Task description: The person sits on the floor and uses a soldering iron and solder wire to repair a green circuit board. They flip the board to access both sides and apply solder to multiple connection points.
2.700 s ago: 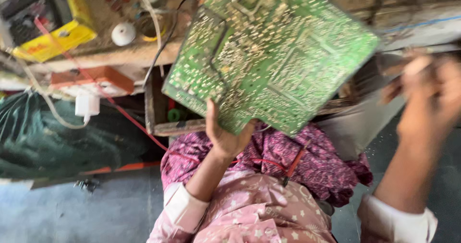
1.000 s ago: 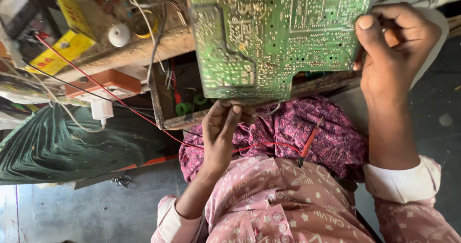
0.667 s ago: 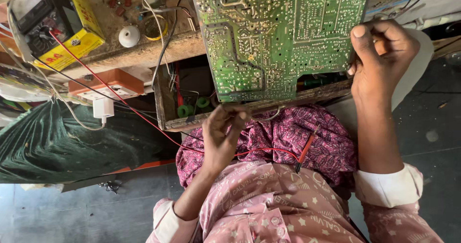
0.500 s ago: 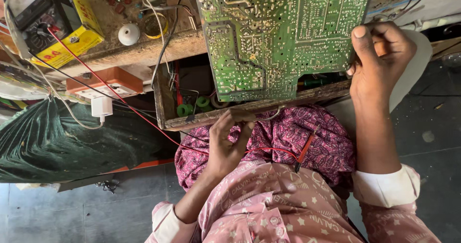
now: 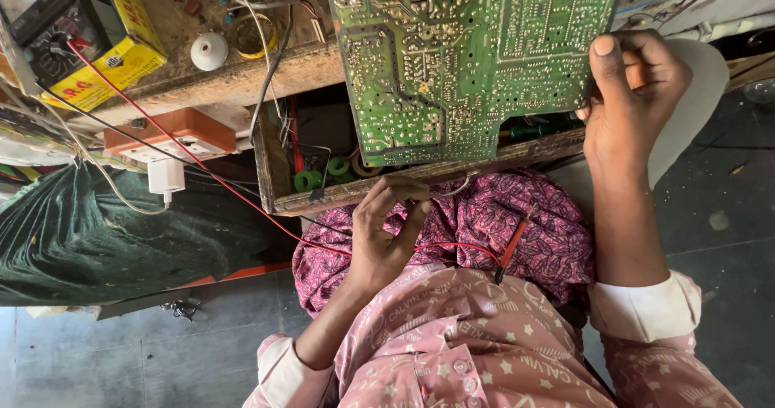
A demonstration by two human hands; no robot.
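My right hand (image 5: pixel 630 93) grips the right edge of a large green circuit board (image 5: pixel 468 61), thumb on its solder side, holding it up over the wooden bench. My left hand (image 5: pixel 383 234) rests low on my lap, just below the front of an open wooden drawer (image 5: pixel 278 190). Its fingers are curled together and I cannot tell if they hold anything. A red test probe (image 5: pixel 513 251) lies on the purple patterned cloth (image 5: pixel 533 230) across my lap, and its red lead (image 5: pixel 202 162) runs up to the left.
A multimeter (image 5: pixel 44 29) and a yellow box (image 5: pixel 121 53) sit at the bench's top left, beside a white knob (image 5: pixel 208 50). An orange power strip (image 5: pixel 165 129) with a white charger (image 5: pixel 165 178) hangs below. Green spools (image 5: pixel 323 174) lie in the drawer. A dark green cloth (image 5: pixel 105 238) fills the left.
My left hand let go of the board and dropped to my lap. My right hand took hold of the board's right edge and now holds it steady and closer.
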